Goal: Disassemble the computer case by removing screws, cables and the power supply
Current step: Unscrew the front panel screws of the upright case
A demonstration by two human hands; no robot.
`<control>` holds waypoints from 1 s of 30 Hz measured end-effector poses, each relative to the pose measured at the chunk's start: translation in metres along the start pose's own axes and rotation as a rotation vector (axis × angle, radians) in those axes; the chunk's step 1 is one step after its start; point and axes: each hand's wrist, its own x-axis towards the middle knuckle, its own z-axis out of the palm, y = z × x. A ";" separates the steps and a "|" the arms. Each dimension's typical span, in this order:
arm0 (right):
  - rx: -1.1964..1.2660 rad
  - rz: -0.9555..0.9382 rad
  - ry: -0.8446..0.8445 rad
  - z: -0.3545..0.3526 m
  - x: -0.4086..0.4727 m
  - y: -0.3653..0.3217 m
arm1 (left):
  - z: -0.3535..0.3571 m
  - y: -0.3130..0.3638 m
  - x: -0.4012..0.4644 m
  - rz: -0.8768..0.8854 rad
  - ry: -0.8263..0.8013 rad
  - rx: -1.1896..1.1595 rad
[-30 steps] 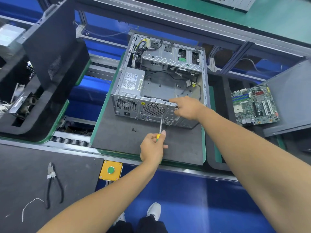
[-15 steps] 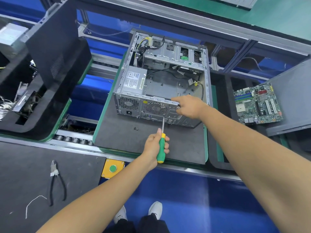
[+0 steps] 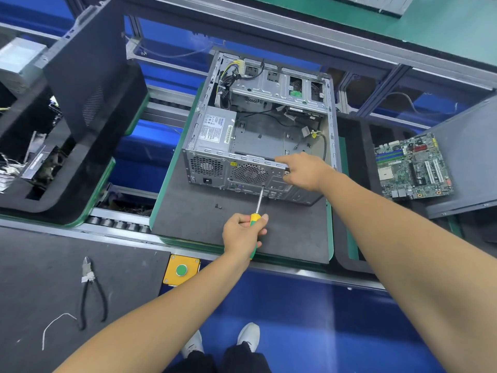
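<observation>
While your left hand (image 3: 243, 234) wraps its grip tight round the yellow-and-green handle of the screwdriver (image 3: 255, 219), the shaft runs up and away from you to the rear panel of the case (image 3: 258, 135), its tip meeting the metal just below the round fan grille (image 3: 250, 173). Your right hand (image 3: 302, 170) rests on the top edge of that rear panel, fingers curled over the rim beside the grille; whether the grip closes fully on the rim, you cannot tell from this angle. The case lies on its side with the open face up, on a dark mat (image 3: 193, 219) on the desk. Inside it, the power supply (image 3: 215, 129) sits in the near left corner, its label facing up, with a bundle of cables (image 3: 228, 74) rising at the far left corner. Two small screws (image 3: 218, 206) lie on the mat just in front of the case, left of the shaft. Pliers (image 3: 90, 289) and a bit of white wire (image 3: 55, 325) lie well apart to your left, near a yellow box with a green button (image 3: 181, 270). A motherboard (image 3: 412, 166) lies to the right.
</observation>
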 end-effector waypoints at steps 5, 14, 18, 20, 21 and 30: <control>-0.003 -0.005 -0.004 0.001 0.001 0.000 | -0.009 0.001 -0.001 0.021 0.004 0.038; 0.003 -0.001 -0.005 0.000 0.001 0.000 | -0.003 0.012 -0.011 -0.156 -0.094 -0.092; 0.005 -0.004 -0.002 0.000 0.001 0.000 | -0.001 0.021 -0.013 -0.230 -0.184 -0.093; 0.002 -0.008 -0.001 0.001 0.001 0.000 | 0.001 0.023 -0.015 -0.271 -0.261 -0.133; 0.003 -0.007 -0.001 0.001 0.001 0.000 | 0.000 0.023 -0.015 -0.293 -0.306 -0.177; 0.002 0.011 0.004 0.000 0.001 0.000 | -0.004 0.017 -0.007 -0.276 -0.381 -0.186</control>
